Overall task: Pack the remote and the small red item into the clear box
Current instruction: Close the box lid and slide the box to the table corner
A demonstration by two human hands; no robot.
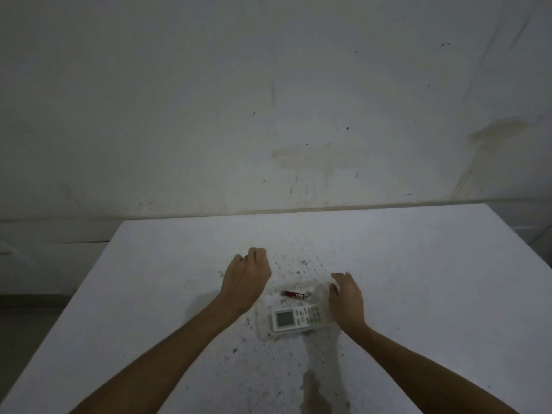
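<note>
A white remote (300, 318) with a grey screen lies flat on the table, screen end to the left. Just behind it lies a small red item (291, 293) with a metal tip. A faint outline of a clear box (265, 334) runs around both, and they seem to lie inside it. My right hand (346, 300) is at the box's right side, by the remote's button end, fingers apart; whether it touches the box I cannot tell. My left hand (246, 276) hovers left of the box with its fingers curled in and nothing visible in them.
The white table (418, 264) is speckled with dark spots around the box and has a dark smear near its front edge. A stained grey wall rises behind the far edge. The table's left edge runs diagonally, with floor beyond it.
</note>
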